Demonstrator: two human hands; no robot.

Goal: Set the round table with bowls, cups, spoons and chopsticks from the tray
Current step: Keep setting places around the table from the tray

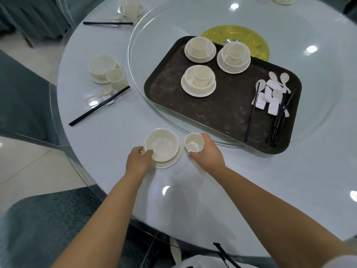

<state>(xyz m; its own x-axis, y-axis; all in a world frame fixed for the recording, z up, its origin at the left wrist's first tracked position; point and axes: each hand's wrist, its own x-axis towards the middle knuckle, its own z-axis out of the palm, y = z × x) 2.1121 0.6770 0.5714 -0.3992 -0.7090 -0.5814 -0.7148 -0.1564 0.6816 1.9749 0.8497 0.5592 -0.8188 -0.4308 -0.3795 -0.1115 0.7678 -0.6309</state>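
White bowl (161, 147) on its saucer sat at the table's 6 o'clock edge, your left hand (138, 159) pinching it, your right hand (207, 151) gripping the cup (193, 142). Two places at 9–11 o'clock looked set; three stacks remained on the tray (222, 113).

Bright even overhead light, ceiling-lamp glare spots on glossy table (193, 190), wide-angle edge curvature
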